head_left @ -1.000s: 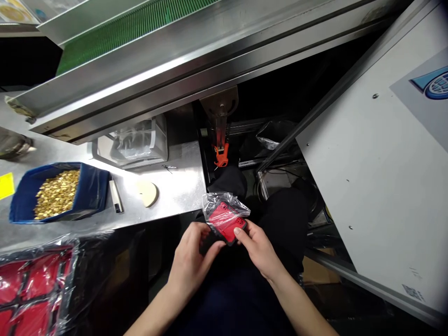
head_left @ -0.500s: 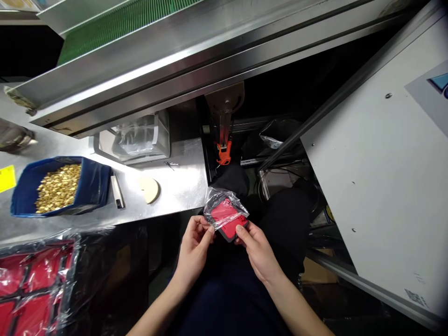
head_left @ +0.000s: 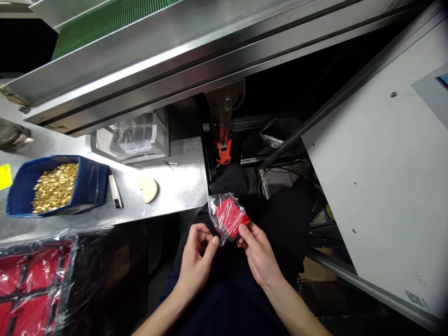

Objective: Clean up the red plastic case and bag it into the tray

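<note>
Centrally, over the person's lap, a red item in a clear plastic bag (head_left: 228, 216) sits just ahead of both hands, its long axis tilted from lower left to upper right. Right hand (head_left: 258, 252) pinches the bag's lower right corner between thumb and fingers, while left hand (head_left: 196, 261) nips the loose film at the lower left edge with its fingertips. Both hands touch it; the steel worktop (head_left: 175, 186) lies well apart to the left.

No legible text on any label or surface.
</note>
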Motion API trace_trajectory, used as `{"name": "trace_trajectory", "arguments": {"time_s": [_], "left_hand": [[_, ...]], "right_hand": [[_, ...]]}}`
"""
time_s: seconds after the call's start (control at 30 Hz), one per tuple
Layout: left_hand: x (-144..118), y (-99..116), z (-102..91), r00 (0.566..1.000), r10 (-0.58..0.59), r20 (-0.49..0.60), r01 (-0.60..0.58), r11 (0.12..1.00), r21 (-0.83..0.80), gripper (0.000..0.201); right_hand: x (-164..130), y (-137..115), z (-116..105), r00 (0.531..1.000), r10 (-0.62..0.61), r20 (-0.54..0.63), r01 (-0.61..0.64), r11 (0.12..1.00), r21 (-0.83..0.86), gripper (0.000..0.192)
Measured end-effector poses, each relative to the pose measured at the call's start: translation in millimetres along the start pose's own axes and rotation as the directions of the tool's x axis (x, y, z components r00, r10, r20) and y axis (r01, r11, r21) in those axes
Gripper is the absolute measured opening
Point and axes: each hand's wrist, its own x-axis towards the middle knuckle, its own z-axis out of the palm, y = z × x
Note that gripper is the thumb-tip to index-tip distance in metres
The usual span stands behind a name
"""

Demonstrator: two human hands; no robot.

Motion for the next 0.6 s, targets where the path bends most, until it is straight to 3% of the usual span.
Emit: {"name": "trace_trajectory", "arguments": {"time_s": [0.07, 0.13, 0.2, 0.27, 0.3, 0.33, 0.4, 0.47, 0.53, 0.6], "left_hand": [[7.5, 0.5, -7.7, 0.991, 0.003, -0.132, -0.002, 1.000, 0.007, 0.027], [14.8, 3.8, -13.9, 0.979, -0.038, -0.199, 0.024, 0.997, -0.068, 0.034], [18.6, 10.1, -17.1, 0.979, -0.142, -0.143, 0.107, 0.967, -0.229, 0.042], [17.9, 17.5, -17.6, 0.966, -0.257, 0.000, 0.236, 0.889, -0.393, 0.048], [16.3, 20.7, -17.5, 0.951, -0.302, 0.069, 0.300, 0.840, -0.453, 0.049], [14.3, 23.1, -17.4, 0.932, -0.341, 0.121, 0.354, 0.789, -0.502, 0.049], [10.4, 25.1, -18.2, 0.895, -0.411, 0.175, 0.430, 0.687, -0.586, 0.046], [7.9, 24.4, -20.0, 0.851, -0.484, 0.202, 0.487, 0.586, -0.648, 0.042], [6.6, 23.3, -21.4, 0.804, -0.546, 0.235, 0.538, 0.500, -0.679, 0.044], [5.8, 23.9, -20.9, 0.781, -0.574, 0.245, 0.553, 0.456, -0.697, 0.046]], "right_hand": [[-3.6, -6.9, -1.7, 0.993, -0.103, 0.058, 0.114, 0.958, -0.264, 0.026], [-9.0, -14.7, -0.6, 0.957, -0.240, 0.164, 0.290, 0.770, -0.568, 0.019], [-14.6, -20.6, 4.0, 0.859, -0.336, 0.386, 0.499, 0.383, -0.777, 0.011], [-18.9, -22.3, 11.3, 0.723, -0.294, 0.625, 0.651, -0.013, -0.759, 0.010], [-20.4, -21.5, 15.1, 0.666, -0.250, 0.703, 0.693, -0.141, -0.707, 0.012], [-21.5, -19.7, 18.8, 0.625, -0.217, 0.750, 0.720, -0.212, -0.661, 0.011], [-23.3, -14.6, 24.3, 0.579, -0.213, 0.787, 0.754, -0.228, -0.616, 0.009], [-24.8, -10.2, 26.8, 0.559, -0.257, 0.788, 0.787, -0.135, -0.602, 0.014], [-25.6, -9.0, 27.4, 0.570, -0.356, 0.740, 0.778, -0.055, -0.626, 0.012], [-24.3, -11.7, 27.9, 0.600, -0.461, 0.654, 0.712, -0.067, -0.699, 0.013]]}}
